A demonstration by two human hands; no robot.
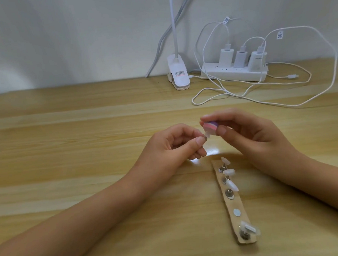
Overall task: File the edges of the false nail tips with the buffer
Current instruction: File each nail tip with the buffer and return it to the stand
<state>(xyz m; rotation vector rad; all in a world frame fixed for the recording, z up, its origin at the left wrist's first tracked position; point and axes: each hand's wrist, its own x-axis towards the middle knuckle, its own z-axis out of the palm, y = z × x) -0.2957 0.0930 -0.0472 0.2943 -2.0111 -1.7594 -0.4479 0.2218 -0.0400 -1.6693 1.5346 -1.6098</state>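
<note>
My left hand (169, 145) pinches a false nail tip (207, 135) just beyond the holder strip's (232, 205) far end. My right hand (248, 131) grips the buffer (210, 127) there, pressed against that tip.

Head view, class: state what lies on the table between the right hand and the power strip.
In the head view, looped white charging cables lie on the table between the right hand and the power strip; nothing else.

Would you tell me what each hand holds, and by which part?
Left hand pinches a small clear false nail tip by its lower end; right hand pinches the pink-and-purple buffer block by its sides.
</note>
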